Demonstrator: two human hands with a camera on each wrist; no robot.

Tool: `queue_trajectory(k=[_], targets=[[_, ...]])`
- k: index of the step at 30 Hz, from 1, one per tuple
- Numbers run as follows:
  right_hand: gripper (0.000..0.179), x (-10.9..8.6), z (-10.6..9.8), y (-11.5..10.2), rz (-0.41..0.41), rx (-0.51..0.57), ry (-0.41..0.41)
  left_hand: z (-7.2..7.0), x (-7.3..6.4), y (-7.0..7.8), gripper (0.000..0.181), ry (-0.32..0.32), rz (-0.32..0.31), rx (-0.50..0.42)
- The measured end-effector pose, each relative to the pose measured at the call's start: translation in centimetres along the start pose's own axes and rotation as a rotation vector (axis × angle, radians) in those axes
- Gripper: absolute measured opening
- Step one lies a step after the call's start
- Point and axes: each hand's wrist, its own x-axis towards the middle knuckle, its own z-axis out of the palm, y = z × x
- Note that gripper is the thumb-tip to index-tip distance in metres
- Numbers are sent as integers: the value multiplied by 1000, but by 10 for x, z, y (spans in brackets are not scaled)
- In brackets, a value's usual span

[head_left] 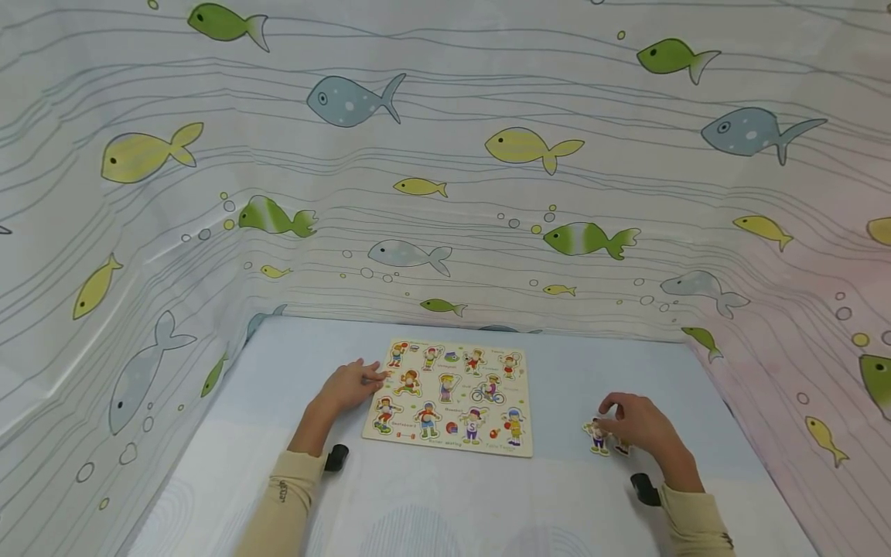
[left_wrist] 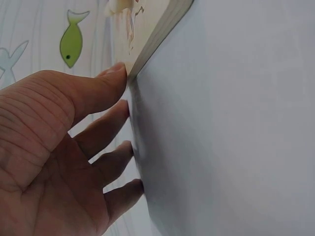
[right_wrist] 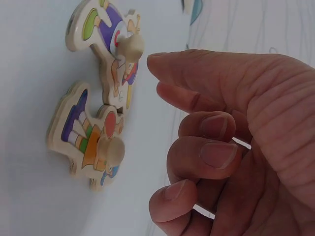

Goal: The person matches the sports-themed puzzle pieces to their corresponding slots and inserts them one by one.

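Note:
A wooden puzzle board [head_left: 445, 446] with printed sports figures lies flat on the table. My left hand [head_left: 349, 385] is at its left edge; in the left wrist view the thumb [left_wrist: 110, 81] touches the board's corner while the other fingertips rest on the table. To the right of the board are two knobbed wooden puzzle pieces: one figure in purple [right_wrist: 110, 32] and one in an orange shirt [right_wrist: 90, 153]. My right hand [head_left: 636, 425] hovers beside them, fingers loosely bent, with a gap between thumb and knob. In the head view it partly covers the orange-shirted piece.
The pale tabletop [head_left: 480, 510] is enclosed at the back and sides by fish-patterned sheeting [head_left: 473, 224]. A black wrist camera [head_left: 337, 458] sits by the left wrist, and another black camera [head_left: 645, 490] by the right.

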Motion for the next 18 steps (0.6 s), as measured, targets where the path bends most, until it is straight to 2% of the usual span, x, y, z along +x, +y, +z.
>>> queue_trajectory(k=[6, 18], targets=[[17, -6, -1, 4, 17, 16, 14, 0, 0, 0, 28, 1, -1, -10], [16, -5, 4, 7, 30, 20, -12, 2, 2, -2, 29, -2, 4, 5]])
